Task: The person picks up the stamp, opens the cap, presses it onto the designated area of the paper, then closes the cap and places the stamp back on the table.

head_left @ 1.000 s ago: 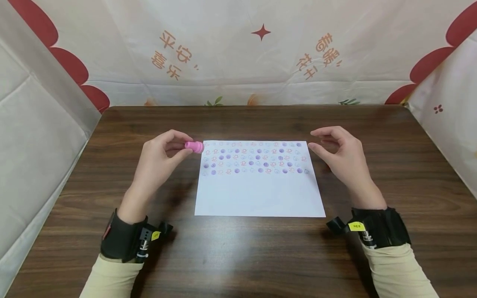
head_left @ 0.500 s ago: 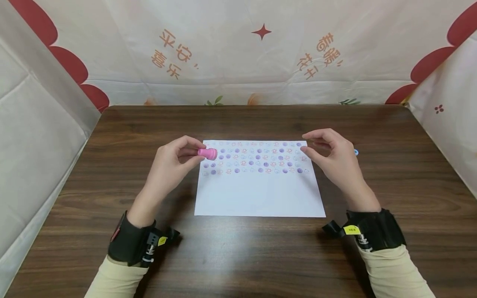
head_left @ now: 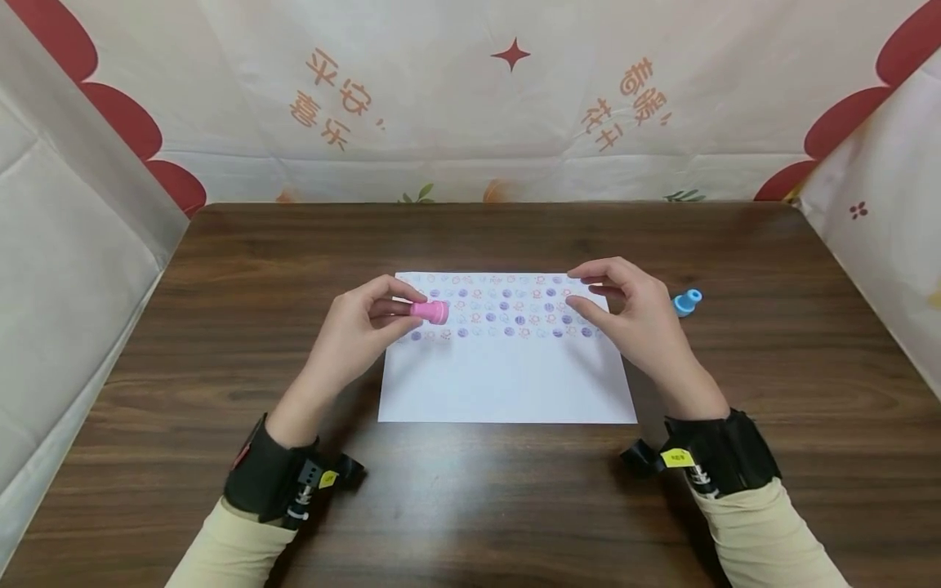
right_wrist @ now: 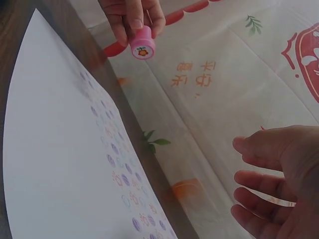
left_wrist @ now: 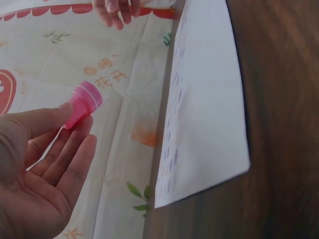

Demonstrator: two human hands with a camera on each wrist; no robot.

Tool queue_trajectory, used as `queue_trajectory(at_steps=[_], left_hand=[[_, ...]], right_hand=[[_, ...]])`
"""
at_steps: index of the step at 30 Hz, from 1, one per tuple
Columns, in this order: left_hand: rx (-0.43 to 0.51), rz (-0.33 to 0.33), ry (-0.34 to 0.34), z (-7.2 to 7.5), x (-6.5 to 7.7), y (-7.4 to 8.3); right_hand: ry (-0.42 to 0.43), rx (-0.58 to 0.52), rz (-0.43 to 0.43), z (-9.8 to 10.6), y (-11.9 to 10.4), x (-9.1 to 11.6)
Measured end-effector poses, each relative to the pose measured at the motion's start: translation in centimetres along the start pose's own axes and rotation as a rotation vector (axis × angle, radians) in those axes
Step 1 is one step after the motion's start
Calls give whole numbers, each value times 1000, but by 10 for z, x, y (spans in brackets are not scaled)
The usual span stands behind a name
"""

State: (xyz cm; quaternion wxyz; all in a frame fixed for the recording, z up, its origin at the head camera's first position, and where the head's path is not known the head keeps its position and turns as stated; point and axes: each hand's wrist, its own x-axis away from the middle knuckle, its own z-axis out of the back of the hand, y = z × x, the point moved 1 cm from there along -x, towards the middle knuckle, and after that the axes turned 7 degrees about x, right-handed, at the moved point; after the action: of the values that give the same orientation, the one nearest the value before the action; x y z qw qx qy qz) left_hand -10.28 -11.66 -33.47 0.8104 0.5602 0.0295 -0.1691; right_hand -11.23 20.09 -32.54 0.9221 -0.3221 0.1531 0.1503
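Observation:
A pink toy stamp [head_left: 432,312] is pinched between the thumb and fingers of my left hand [head_left: 360,331], above the left part of a white sheet of paper [head_left: 507,380]. Its wide end faces right, and in the right wrist view a small flower picture shows on that end of the pink stamp [right_wrist: 143,49]. Rows of purple, blue and red stamped prints cover the sheet's far half; its near half is blank. My right hand [head_left: 639,314] hovers over the sheet's right side, fingers apart and holding nothing. Just right of it, a blue stamp [head_left: 687,303] is on the table.
The brown wood-grain table [head_left: 470,506] extends around the paper on all sides. A pale printed cloth [head_left: 456,98] hangs behind its far edge and along the sides. Both wrists wear black straps with small cameras.
My left hand has moved right and slightly nearer with the pink stamp, from the sheet's left edge to over it. My right hand has shifted left over the paper, uncovering the blue stamp.

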Motion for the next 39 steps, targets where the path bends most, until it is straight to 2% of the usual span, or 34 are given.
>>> queue_trajectory(at_steps=[5,12,27,34,39], left_hand=[[42,11,-33,-7,0,-1],[80,25,-52,-14,0,-3],[117,-7,-99,-27,0,-7],[118,2,-99,-32,1,-6],[123,6,-102,-35,3,-7]], right_hand=[[-34,-25,-2,-6,-6,1],[-75,-62,36,-17,-11,4],[-156,-88,46,-28,-20,10],[-212,-117,42,-35,-26,12],[-233,-137,75,-41,-30,14]])
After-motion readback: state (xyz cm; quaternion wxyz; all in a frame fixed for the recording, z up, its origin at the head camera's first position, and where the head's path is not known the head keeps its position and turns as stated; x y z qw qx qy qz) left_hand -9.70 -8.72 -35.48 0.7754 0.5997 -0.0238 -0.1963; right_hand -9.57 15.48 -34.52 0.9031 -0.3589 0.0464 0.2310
